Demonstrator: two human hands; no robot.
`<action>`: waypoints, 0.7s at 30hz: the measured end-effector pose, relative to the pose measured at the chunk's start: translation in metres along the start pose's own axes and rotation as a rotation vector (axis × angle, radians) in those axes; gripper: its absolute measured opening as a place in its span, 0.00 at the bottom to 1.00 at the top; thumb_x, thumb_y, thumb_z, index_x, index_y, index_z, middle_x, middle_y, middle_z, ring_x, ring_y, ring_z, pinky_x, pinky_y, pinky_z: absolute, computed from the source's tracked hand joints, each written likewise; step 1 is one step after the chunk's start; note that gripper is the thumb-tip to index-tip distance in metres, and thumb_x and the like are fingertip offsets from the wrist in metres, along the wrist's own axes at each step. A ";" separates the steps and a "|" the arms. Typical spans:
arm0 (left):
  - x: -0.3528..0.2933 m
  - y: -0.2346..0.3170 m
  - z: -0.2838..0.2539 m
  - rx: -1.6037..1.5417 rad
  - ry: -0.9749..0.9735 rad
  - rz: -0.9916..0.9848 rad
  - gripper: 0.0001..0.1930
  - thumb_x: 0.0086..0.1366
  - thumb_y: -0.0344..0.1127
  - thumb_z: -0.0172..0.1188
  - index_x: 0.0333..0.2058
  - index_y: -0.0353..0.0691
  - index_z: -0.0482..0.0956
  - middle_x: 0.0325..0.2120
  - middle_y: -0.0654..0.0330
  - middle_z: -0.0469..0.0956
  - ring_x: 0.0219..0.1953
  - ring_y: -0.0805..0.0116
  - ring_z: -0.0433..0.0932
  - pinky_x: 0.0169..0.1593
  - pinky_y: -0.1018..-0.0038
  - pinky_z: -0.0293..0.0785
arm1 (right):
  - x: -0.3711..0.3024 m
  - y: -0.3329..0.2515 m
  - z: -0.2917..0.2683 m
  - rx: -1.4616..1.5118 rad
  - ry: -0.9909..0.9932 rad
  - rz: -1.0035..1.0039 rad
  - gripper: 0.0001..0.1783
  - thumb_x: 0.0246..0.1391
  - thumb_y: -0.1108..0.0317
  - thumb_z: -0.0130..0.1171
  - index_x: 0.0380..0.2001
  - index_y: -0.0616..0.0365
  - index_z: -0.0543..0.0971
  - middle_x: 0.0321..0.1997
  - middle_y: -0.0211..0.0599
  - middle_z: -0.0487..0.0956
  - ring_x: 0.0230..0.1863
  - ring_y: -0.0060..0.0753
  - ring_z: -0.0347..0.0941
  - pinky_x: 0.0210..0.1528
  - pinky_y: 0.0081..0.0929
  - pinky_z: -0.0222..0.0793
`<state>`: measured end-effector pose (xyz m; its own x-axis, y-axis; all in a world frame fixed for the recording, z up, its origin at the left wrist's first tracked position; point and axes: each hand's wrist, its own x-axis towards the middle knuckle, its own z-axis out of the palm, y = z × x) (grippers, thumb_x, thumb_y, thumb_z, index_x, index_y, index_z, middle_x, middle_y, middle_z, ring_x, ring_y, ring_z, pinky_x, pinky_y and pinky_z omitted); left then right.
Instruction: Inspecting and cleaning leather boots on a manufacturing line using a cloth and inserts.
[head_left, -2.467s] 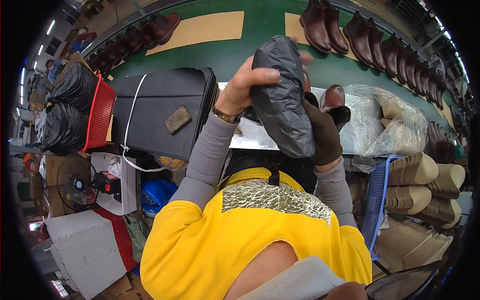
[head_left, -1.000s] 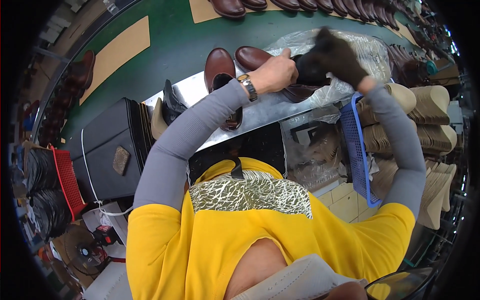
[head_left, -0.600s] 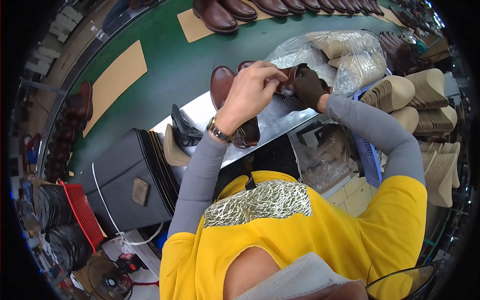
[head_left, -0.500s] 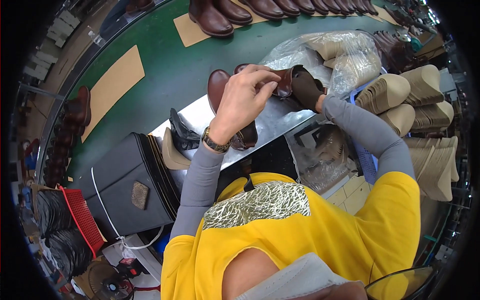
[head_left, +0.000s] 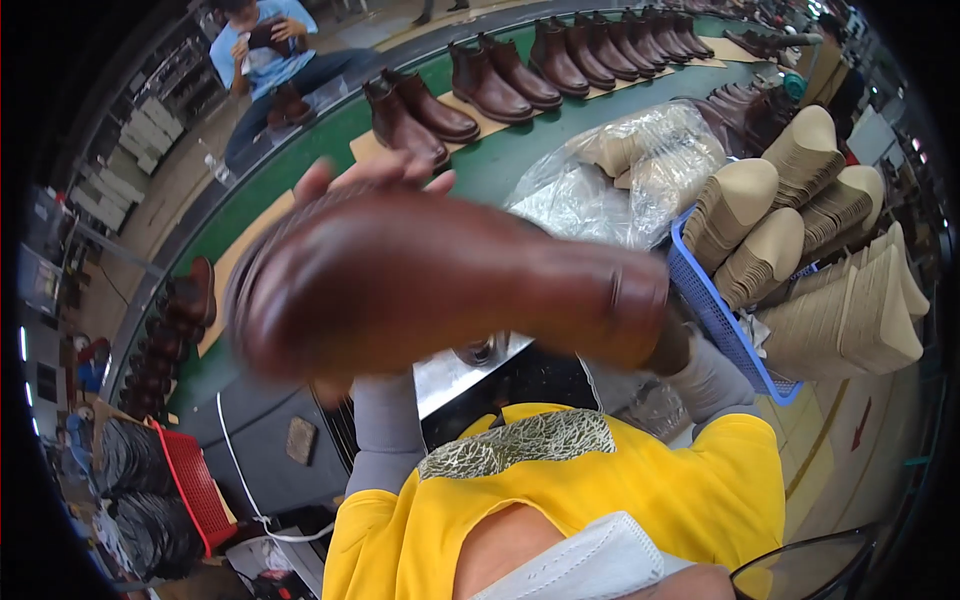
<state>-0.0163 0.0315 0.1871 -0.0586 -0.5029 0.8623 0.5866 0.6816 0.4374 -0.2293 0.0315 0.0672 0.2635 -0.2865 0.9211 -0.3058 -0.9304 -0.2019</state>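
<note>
The brown leather ankle boot [head_left: 450, 275] stretched crosswise, its toe clamped in the left hand [head_left: 383, 168], its shaft over the gloved right hand [head_left: 673, 343], whose fingers were hidden, their state unclear.

held boot [head_left: 450, 270]: glossy leather | bag [head_left: 548, 190]: crinkled clear plastic | shirt [head_left: 610, 505]: matt cloth | plate [head_left: 447, 388]: shiny metal

The green-topped bench [head_left: 480, 172] bears a row of brown ankle boots [head_left: 492, 85] standing on a cardboard strip [head_left: 722, 48] along its far side. Another cardboard sheet [head_left: 247, 243] lies further left, beside more boots [head_left: 190, 300]. A clear plastic bag [head_left: 550, 190] rests right of centre, a shiny metal sheet [head_left: 455, 385] at the near edge.
</note>
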 end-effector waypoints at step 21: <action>0.008 0.070 -0.015 0.011 -0.165 0.031 0.18 0.68 0.47 0.47 0.55 0.51 0.66 0.40 0.48 0.70 0.47 0.49 0.70 0.52 0.42 0.67 | -0.030 -0.023 0.068 -0.706 -0.104 0.208 0.12 0.51 0.65 0.57 0.37 0.59 0.78 0.41 0.40 0.79 0.41 0.30 0.77 0.41 0.22 0.72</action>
<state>0.0359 0.0670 0.2209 -0.1731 -0.3880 0.9053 0.5812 0.7018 0.4119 -0.1683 0.0458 0.0221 0.2105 -0.4932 0.8441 -0.8650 -0.4962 -0.0742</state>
